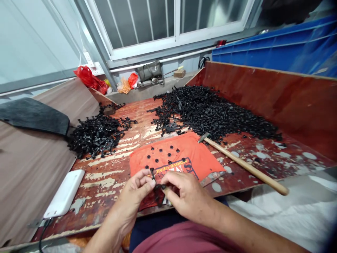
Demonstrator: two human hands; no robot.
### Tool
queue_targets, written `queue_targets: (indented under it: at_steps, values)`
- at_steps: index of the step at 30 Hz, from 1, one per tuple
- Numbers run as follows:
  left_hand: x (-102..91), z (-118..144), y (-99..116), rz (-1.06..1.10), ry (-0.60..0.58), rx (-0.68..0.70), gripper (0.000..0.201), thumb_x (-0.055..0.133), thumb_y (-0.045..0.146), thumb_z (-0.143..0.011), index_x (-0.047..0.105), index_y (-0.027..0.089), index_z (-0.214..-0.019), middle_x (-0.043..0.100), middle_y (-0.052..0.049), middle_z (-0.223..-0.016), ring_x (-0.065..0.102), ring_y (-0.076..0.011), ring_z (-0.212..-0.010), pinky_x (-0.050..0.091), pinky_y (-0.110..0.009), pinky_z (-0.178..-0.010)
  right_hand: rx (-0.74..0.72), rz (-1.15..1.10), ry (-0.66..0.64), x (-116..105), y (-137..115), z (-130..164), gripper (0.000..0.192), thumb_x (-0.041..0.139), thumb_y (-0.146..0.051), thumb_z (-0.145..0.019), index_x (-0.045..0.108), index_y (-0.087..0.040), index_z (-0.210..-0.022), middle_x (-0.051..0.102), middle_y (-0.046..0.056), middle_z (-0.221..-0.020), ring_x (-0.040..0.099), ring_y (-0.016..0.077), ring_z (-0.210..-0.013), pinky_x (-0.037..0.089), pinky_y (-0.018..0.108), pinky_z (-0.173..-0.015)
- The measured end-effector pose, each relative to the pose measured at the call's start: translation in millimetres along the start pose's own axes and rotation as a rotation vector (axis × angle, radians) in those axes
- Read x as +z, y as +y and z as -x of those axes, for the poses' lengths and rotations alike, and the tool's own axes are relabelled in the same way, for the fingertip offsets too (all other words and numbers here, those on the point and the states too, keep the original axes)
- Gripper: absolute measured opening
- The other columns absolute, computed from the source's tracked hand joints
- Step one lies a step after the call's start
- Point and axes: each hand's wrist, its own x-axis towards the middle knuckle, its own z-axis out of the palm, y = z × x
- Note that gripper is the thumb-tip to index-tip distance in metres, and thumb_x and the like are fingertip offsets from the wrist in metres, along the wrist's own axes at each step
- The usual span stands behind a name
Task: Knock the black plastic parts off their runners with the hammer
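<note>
My left hand [131, 193] pinches a small black plastic piece [152, 173] between thumb and fingertips; its narrow end sticks up. Close beside it, my right hand [189, 196] has thumb and forefinger closed on a dark end at the same spot. Whether that is a second piece or part of the first, I cannot tell. Both hands are over the near edge of an orange printed cloth [207, 160]. Several small black round-headed parts [176, 154] stand spaced out on the cloth beyond my fingers. A wooden-handled hammer [244, 163] lies to the right, its head at the cloth's edge.
Black parts form a large heap [210, 109] at back right and a smaller heap [97, 135] at left. A white power bank [64, 193] with a cable lies front left. Wooden boards [263, 88] wall the worn red tabletop [105, 175]; a blue crate [273, 45] stands behind.
</note>
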Motion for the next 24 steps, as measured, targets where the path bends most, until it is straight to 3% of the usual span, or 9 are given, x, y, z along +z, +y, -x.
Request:
queue_targets:
  at_steps: [4,6,9,12,14,16,18,20,24]
  values:
    - [8.4,8,-4,0.025,-0.014,0.019,0.061,0.083,0.036,-0.070,0.053,0.021,-0.121,0.058,0.007,-0.064,0.054,-0.0093,-0.050,0.044,-0.021,-0.053,0.028,-0.215,-0.068,0,-7,1,0.036,0.053,-0.001,-0.078,0.061,-0.023,-0.104,0.070,0.002,-0.095,0.066,0.0170,-0.082,0.049,0.025,-0.071]
    - [11.3,10,-4,-0.040,0.005,0.080,0.063,0.077,0.038,-0.077,0.047,0.025,-0.131,0.056,0.007,-0.066,0.054,-0.0105,-0.052,0.047,-0.022,-0.054,0.078,-0.309,-0.069,-1,-6,-1,0.027,0.054,-0.007,-0.083,0.062,-0.023,-0.104,0.070,0.001,-0.091,0.067,0.0164,-0.079,0.051,0.024,-0.070]
    - [7.6,11,-3,-0.425,0.057,0.255,0.048,0.063,0.040,-0.087,0.053,0.025,-0.131,0.060,0.000,-0.084,0.062,-0.0148,-0.071,0.053,-0.028,-0.069,0.204,-0.367,-0.076,-7,3,-7,0.014,0.053,-0.018,-0.089,0.066,-0.020,-0.095,0.065,0.000,-0.075,0.062,0.0133,-0.064,0.046,0.021,-0.056]
    - [-1.3,16,-1,-0.963,0.144,0.490,0.043,0.054,0.037,-0.092,0.055,0.030,-0.134,0.057,-0.009,-0.122,0.064,-0.0204,-0.096,0.053,-0.037,-0.088,0.261,-0.413,-0.166,-19,11,-17,0.012,0.055,-0.019,-0.087,0.066,-0.017,-0.092,0.059,-0.002,-0.066,0.057,0.0119,-0.058,0.043,0.020,-0.053]
    - [-4.1,23,-1,-1.190,0.146,0.551,0.044,0.051,0.036,-0.093,0.053,0.034,-0.137,0.049,-0.010,-0.139,0.066,-0.0223,-0.099,0.054,-0.039,-0.087,0.231,-0.444,-0.232,-27,11,-23,0.010,0.056,-0.019,-0.086,0.065,-0.017,-0.090,0.060,-0.002,-0.069,0.055,0.0117,-0.060,0.043,0.021,-0.056]
    - [-1.9,31,-2,-1.277,0.168,0.563,0.045,0.049,0.035,-0.094,0.050,0.037,-0.139,0.044,-0.009,-0.146,0.068,-0.0220,-0.093,0.057,-0.035,-0.077,0.176,-0.448,-0.237,-31,9,-28,0.007,0.056,-0.019,-0.087,0.063,-0.017,-0.090,0.061,-0.001,-0.076,0.055,0.0123,-0.065,0.045,0.023,-0.061]
    - [3.9,36,-4,-1.232,0.214,0.571,0.049,0.048,0.033,-0.094,0.046,0.039,-0.143,0.043,-0.007,-0.149,0.069,-0.0210,-0.088,0.057,-0.031,-0.069,0.117,-0.424,-0.201,-30,7,-31,0.006,0.055,-0.017,-0.088,0.059,-0.018,-0.092,0.061,-0.001,-0.083,0.056,0.0129,-0.072,0.045,0.024,-0.067]
    - [10.1,36,-6,-1.063,0.157,0.529,0.055,0.048,0.033,-0.094,0.039,0.038,-0.147,0.052,-0.007,-0.143,0.069,-0.0209,-0.088,0.056,-0.029,-0.069,0.090,-0.416,-0.177,-25,6,-31,0.009,0.053,-0.013,-0.088,0.053,-0.020,-0.095,0.060,-0.001,-0.084,0.056,0.0126,-0.073,0.044,0.023,-0.067]
    - [12.3,24,-10,-0.531,-0.021,0.219,0.050,0.055,0.044,-0.091,0.049,0.026,-0.137,0.066,-0.008,-0.109,0.065,-0.0195,-0.080,0.055,-0.028,-0.065,0.082,-0.305,-0.143,-8,1,-24,0.016,0.049,-0.009,-0.087,0.047,-0.022,-0.095,0.058,-0.003,-0.081,0.056,0.0118,-0.067,0.041,0.022,-0.060]
